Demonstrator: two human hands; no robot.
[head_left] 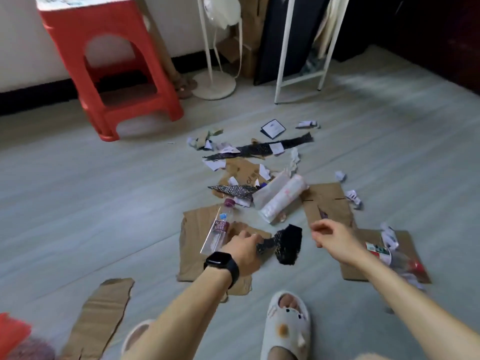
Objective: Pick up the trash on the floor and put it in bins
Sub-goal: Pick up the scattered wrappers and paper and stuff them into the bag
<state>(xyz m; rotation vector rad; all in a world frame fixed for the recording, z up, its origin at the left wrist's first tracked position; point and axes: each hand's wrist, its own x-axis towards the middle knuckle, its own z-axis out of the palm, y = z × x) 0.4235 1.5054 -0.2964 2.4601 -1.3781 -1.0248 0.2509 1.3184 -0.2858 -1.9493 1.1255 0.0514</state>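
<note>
Nearest, a white slipper stands on the grey floor. The left hand (black watch on the wrist) grips one end of a black mesh scrap, fingers closed on it, above a cardboard sheet. The right hand hovers just right of the scrap, fingers loosely curled, holding nothing. A soda bottle lies on the cardboard. Beyond lie a wrapped white roll and paper scraps. Far left stands a red stool.
</note>
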